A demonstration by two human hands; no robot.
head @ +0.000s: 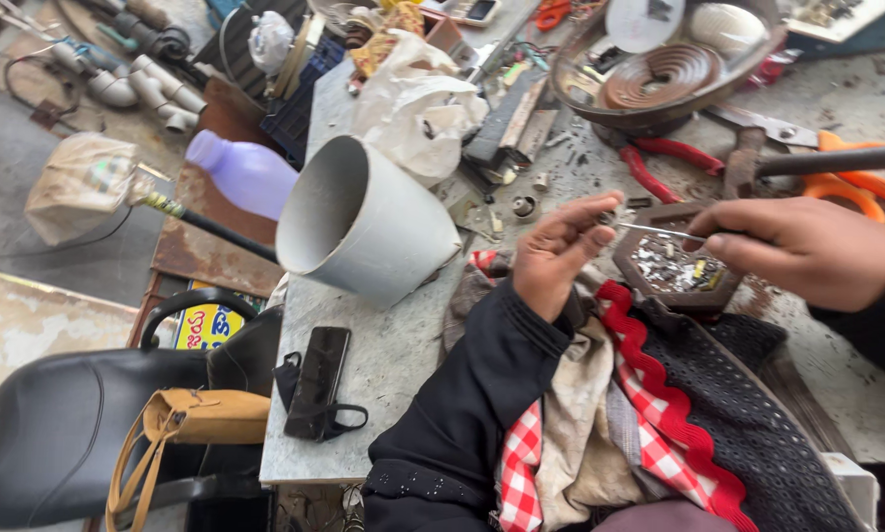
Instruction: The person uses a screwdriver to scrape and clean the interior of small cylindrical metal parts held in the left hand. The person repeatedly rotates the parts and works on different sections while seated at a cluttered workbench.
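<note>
My left hand (557,252) is raised over the workbench with fingertips pinched together on something tiny near a thin metal tool (659,231). My right hand (805,248) grips that thin tool, whose tip points left toward my left fingertips. Just below both hands sits a brown hexagonal tray (642,258) holding several small metal parts. What the left fingers pinch is too small to make out.
A wide grey pipe section (364,221) lies on its side on the grey slab (383,365), a black phone (318,382) near it. Red pliers (665,158), orange-handled scissors (852,177), a round bowl of parts (659,77), a purple bottle (243,173), a black seat (58,424) and tan bag (188,422) surround it.
</note>
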